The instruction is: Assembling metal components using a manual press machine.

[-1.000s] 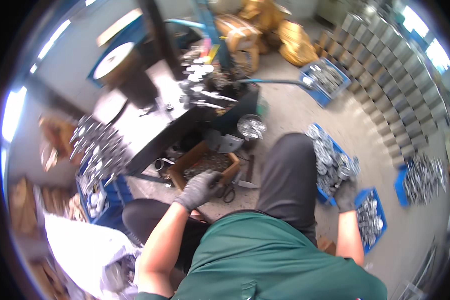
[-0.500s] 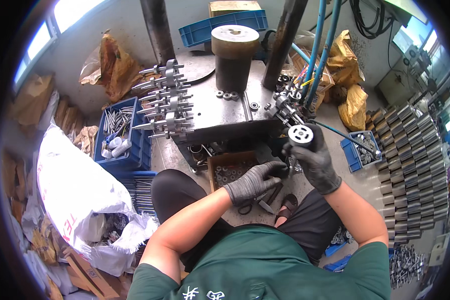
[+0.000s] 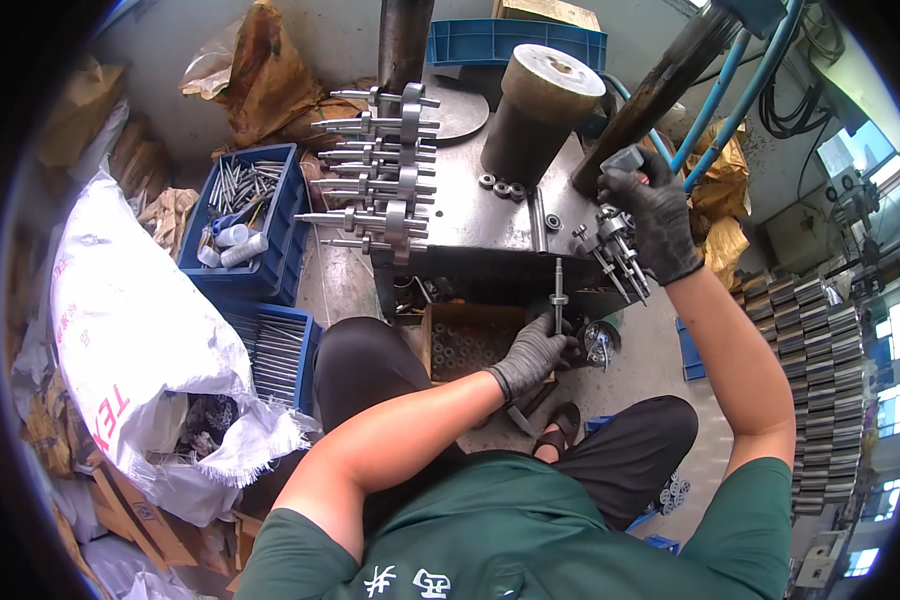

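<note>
My left hand, in a grey glove, is closed round the lower end of a stepped metal shaft. The shaft stands nearly upright in front of the bench's front edge, with a collar partway along it. My right hand, also gloved, is raised at the bench's right side beside the dark column. Its fingers wrap round a grey block-shaped piece; a bit of red shows by it, and its kind is unclear. Just below that hand, several shafts with round metal parts lie at the bench corner.
On the metal bench stand a thick steel cylinder, a row of shaft assemblies and small bearings. A blue crate of shafts and a white sack are at left. Blue hoses hang at right.
My right hand has risen toward the column; the pale holed disc it held no longer shows in it. My left hand moved slightly right and now shows an upright shaft. The view has shifted.
</note>
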`<state>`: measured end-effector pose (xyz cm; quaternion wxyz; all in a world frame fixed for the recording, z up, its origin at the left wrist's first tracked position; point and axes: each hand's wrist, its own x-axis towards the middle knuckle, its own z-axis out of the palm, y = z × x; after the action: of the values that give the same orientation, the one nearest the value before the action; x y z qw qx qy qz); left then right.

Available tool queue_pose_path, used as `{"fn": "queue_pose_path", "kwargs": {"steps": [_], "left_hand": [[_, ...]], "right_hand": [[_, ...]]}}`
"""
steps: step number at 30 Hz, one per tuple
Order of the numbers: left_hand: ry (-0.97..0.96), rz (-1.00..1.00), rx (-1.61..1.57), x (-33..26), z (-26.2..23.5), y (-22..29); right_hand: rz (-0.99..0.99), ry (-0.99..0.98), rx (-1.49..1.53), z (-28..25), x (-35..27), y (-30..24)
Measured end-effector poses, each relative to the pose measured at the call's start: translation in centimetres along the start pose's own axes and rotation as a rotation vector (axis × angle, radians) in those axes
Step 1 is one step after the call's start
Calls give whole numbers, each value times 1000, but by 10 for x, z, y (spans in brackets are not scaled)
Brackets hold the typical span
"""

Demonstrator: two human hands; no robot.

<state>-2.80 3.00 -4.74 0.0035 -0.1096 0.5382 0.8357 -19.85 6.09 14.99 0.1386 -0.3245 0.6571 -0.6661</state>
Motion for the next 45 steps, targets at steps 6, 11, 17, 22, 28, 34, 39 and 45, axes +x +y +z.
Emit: {"fn": "queue_pose_path", "kwargs": {"steps": [6, 11, 17, 22, 28, 34, 39, 45], "left_hand": [[121, -233, -347, 24, -7, -10], [36, -228, -392, 42, -13, -18], [88, -225, -407, 38, -13, -4], [101, -106, -361, 47, -20, 4], [144, -94, -417, 64, -42, -6], [93, -119, -268, 61, -44, 17], [109, -18, -138, 60, -46, 20], [140, 78, 167, 46, -37, 26]], "right_hand": [[-149, -37, -433, 1, 92, -17], [-291, 26, -687, 0, 150, -21], [-331, 3, -826, 12, 184, -16], [-327, -60, -988, 20, 204, -17], [-282, -88, -1113, 42, 207, -29], [-326, -77, -1223, 33, 179, -47], [-530, -211, -1000, -27, 109, -64], [-395, -272, -1112, -132, -19, -77]]}}
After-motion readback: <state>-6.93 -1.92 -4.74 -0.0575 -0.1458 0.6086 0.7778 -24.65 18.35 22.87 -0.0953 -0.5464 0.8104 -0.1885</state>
